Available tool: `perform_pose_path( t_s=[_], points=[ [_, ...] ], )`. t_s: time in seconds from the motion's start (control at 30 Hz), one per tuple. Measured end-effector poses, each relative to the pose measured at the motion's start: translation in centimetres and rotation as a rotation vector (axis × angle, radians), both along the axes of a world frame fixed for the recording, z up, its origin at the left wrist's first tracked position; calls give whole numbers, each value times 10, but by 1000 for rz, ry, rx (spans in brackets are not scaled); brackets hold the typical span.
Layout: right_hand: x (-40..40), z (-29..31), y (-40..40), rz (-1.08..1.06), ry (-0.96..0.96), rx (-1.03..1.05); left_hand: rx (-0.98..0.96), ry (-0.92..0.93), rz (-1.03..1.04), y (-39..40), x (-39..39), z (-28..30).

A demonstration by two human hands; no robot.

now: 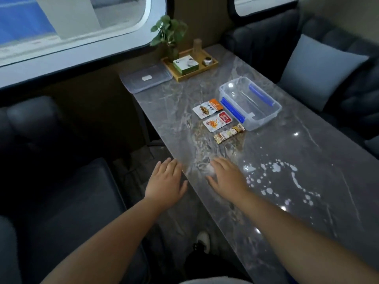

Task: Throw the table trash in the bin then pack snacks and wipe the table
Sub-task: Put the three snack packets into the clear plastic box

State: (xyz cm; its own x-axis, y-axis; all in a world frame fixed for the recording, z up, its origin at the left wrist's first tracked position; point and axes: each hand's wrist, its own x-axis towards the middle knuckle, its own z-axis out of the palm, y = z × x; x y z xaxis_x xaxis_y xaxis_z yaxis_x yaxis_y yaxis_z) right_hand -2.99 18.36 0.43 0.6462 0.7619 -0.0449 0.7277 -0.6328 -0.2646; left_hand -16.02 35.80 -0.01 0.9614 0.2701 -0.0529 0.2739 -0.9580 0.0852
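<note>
Both hands are flat and empty: left hand point(166, 182) at the tabletop point(307, 222) near edge, right hand point(226, 177) over scattered crumbs point(202, 160). Three snack packets point(217, 120) lie unpacked beside the open container point(249, 102); white spill point(274, 177) remains unwiped.

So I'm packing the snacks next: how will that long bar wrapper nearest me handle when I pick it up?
The snack bar looks small and slim, so probably light. Its glossy wrapper may slide on the polished table rather than lift cleanly. It lies flat and apart from the clear container, so it is unlikely to roll.
</note>
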Motion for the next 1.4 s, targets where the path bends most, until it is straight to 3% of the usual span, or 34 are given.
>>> perform_pose_path(
  t_s=[0.27,0.47,0.7,0.9,1.17,1.4],
  points=[
    [80,7,29,-80,44,62,8,57,-143,40,106,23],
    [122,-7,55,-198,45,9,-13,59,-311,92,189,1],
    [146,-27,109,-534,30,-31,9,123,-608,165,289,-23],
    [155,-27,133,-756,85,-44,-35,137,-765,179,340,-31],
    [173,-25,111,-958,38,-29,-77,203,-688,161,392,-55],
    [209,-33,79,-1107,-35,96,-99,306,-307,148,422,-63]
  ],
)
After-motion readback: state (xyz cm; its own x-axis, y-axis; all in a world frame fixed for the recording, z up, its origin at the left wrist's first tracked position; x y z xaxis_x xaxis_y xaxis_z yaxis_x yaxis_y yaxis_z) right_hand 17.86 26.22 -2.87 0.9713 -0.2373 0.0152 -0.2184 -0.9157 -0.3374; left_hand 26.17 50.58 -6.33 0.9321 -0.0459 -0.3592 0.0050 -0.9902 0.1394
